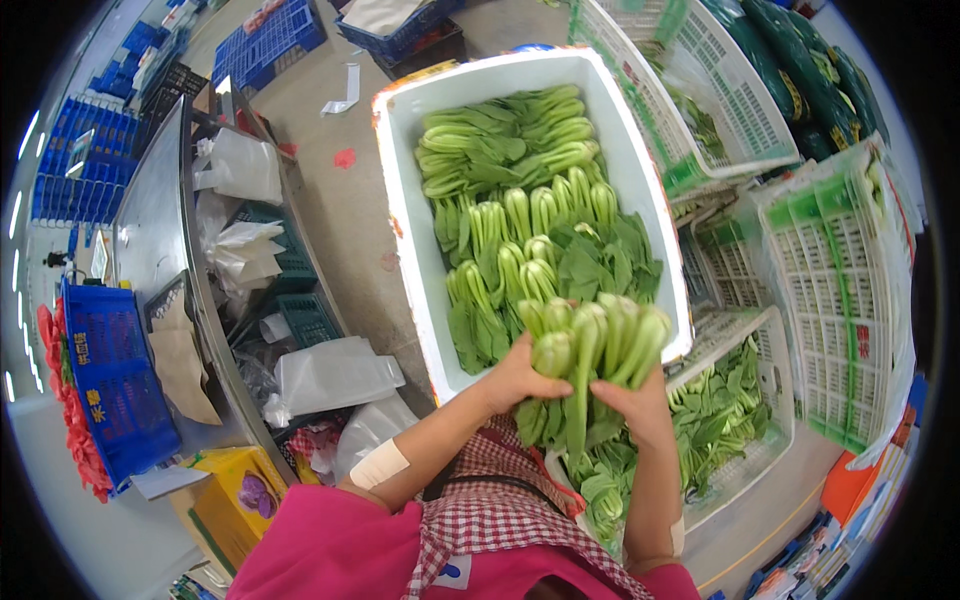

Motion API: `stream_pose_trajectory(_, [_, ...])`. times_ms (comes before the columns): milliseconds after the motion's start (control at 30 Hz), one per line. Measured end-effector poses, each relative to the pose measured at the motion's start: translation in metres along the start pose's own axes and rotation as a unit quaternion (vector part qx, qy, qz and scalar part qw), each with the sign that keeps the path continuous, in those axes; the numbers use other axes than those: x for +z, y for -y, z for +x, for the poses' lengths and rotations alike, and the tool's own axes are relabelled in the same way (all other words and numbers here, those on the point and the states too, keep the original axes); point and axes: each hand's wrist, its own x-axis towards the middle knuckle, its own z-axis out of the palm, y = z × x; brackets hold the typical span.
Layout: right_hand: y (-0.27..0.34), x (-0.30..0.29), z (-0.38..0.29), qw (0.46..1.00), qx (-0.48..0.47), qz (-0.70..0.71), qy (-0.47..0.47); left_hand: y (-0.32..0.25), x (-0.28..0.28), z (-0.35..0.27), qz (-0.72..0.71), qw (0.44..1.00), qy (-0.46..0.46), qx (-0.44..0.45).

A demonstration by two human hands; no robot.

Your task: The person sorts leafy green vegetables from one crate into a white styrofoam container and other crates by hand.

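Observation:
Both my hands clasp one bunch of green-stemmed bok choy (589, 345), stem ends up and leaves hanging towards me. My left hand (517, 379) grips its left side and my right hand (637, 397) its right, with the thumbs across the front. The bunch is over the near edge of a white foam box (409, 262). Inside that box, bok choy (510, 142) lies in rows at the far end, and more heads (536, 277) sit nearer with their stem ends up. A white plastic crate (780, 420) below my right arm holds loose bok choy (720, 420).
White slatted crates (832, 307) stand along the right, beside dark green sacks (795, 67). At left is a metal table (161, 202), with plastic bags (337, 375) on its lower shelf and a blue crate (120, 382) at its near end. Blue crates (266, 41) rest on the floor beyond.

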Motion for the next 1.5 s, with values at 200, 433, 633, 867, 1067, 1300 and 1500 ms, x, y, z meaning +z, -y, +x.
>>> stream_pose_trajectory(200, [0.004, 0.048, 0.153, 0.996, -0.043, 0.039, 0.073, -0.061, -0.084, 0.054, -0.034, 0.985, -0.17, 0.027])
stream_pose_trajectory(433, [-0.05, 0.088, 0.329, 0.863, -0.028, -0.499, -0.077, -0.07, -0.179, 0.134, 0.334, 0.796, -0.504, 0.012])
stream_pose_trajectory(633, [-0.108, 0.109, 0.343, 0.783, -0.078, -0.617, 0.019, -0.024, -0.217, 0.152, 0.641, 0.663, -0.355, -0.157])
stream_pose_trajectory(867, [-0.052, 0.089, 0.315, 0.786, -0.024, -0.618, 0.015, -0.002, -0.238, 0.168, 0.788, 0.554, -0.203, -0.178])
stream_pose_trajectory(1067, [-0.038, 0.01, 0.105, 0.962, -0.194, -0.153, -0.115, -0.038, -0.222, 0.126, 0.73, 0.618, -0.28, 0.085])
stream_pose_trajectory(1300, [-0.175, -0.216, -0.115, 0.799, 0.043, -0.213, -0.561, 0.027, -0.002, 0.044, 0.595, 0.77, -0.043, 0.226])
stream_pose_trajectory(1500, [-0.193, -0.196, -0.111, 0.767, 0.198, -0.469, -0.39, 0.177, 0.135, 0.035, 0.169, 0.935, 0.03, -0.309])
